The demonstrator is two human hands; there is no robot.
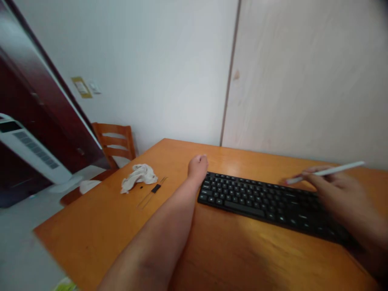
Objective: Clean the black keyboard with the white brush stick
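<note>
Head view: right hand, clenched around slim white stylus, at 3 o'clock over black plastic keyboard. Left hand, curled, grip unclear, just beside keyboard's end. Crumpled white cloth and small black block at 10 o'clock on orange wooden table.

the left hand is curled into a fist just beside the left end of a black keyboard, over the orange wooden bench. the right hand sits over the keyboard's right end, holding a white pen between its fingers. further left on the bench lie a crumpled white cloth, a small black piece and thin wires. past the bench stand a wooden chair and a white tower fan.
</note>
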